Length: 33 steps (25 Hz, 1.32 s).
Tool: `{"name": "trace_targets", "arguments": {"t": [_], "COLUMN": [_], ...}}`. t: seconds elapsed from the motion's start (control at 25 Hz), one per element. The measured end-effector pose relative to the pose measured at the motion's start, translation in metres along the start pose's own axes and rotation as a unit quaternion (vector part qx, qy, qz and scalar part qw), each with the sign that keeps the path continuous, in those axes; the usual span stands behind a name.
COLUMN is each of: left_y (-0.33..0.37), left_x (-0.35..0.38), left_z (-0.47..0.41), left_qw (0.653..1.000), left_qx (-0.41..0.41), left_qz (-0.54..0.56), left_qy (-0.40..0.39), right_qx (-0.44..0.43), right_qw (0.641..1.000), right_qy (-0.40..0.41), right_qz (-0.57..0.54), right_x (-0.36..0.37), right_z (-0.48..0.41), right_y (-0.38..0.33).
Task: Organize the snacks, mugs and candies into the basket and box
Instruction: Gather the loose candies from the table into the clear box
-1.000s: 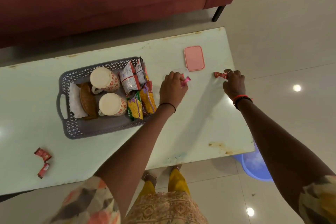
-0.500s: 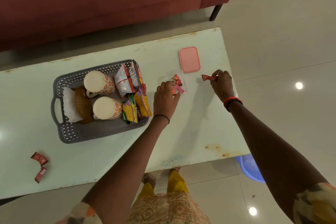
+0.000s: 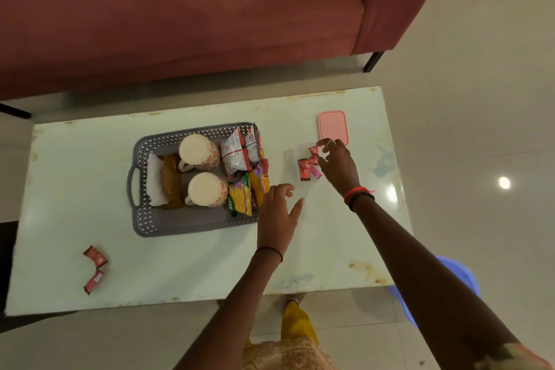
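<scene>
Red-wrapped candy (image 3: 313,151) sits pinched in the right hand (image 3: 338,164) just over the clear box (image 3: 300,173), where other candies already lie — the candy-boxing step, I judge. The left hand (image 3: 277,213) hovers spread and empty beside the basket (image 3: 168,224). Next: release, then fetch the two candies (image 3: 94,267) at the table's (image 3: 210,273) far left.

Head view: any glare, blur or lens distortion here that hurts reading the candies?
Head view: dim, warm light; bright ceiling-light glare on the floor and a fainter sheen on the table near the right hand; wide-angle bending of table edges; the candies are soft, print unreadable; the clear box barely shows.
</scene>
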<state>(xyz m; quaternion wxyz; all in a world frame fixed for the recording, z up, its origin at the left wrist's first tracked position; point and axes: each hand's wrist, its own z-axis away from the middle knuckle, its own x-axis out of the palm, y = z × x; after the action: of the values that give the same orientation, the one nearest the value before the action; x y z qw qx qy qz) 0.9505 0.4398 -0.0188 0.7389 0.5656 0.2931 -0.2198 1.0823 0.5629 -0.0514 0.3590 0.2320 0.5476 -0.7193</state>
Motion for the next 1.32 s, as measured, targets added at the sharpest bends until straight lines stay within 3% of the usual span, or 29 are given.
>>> {"name": "trace_targets", "arguments": {"t": [0.2, 0.4, 0.56, 0.8, 1.0, 1.32], "left_y": [-0.041, -0.124, -0.215, -0.324, -0.379, -0.418], "left_x": [-0.053, -0.124, -0.183, -0.236, -0.249, -0.256], "left_z": [0.029, 0.067, 0.106, 0.144, 0.131, 0.117], "left_qw": [0.995, 0.971, 0.936, 0.926, 0.949, 0.961], "left_qx": [-0.033, -0.07, -0.183, -0.327, -0.292, -0.256], "left_qz": [0.061, 0.033, -0.017, -0.076, -0.091, -0.103], "left_qy": [0.076, 0.225, 0.3, 0.171, 0.072, 0.02], "right_qx": [0.024, -0.053, -0.133, -0.261, -0.336, -0.427], "right_qw": [0.995, 0.994, 0.989, 0.951, 0.878, 0.774], "right_qy": [0.03, 0.032, -0.035, -0.168, -0.295, -0.312], "right_qz": [-0.095, -0.089, -0.046, -0.008, 0.169, 0.349], "right_x": [0.016, 0.057, 0.123, 0.243, 0.33, 0.405], "right_z": [0.025, 0.056, 0.095, 0.158, 0.17, 0.168], "right_y": [-0.043, -0.123, -0.199, -0.288, -0.314, -0.321]}}
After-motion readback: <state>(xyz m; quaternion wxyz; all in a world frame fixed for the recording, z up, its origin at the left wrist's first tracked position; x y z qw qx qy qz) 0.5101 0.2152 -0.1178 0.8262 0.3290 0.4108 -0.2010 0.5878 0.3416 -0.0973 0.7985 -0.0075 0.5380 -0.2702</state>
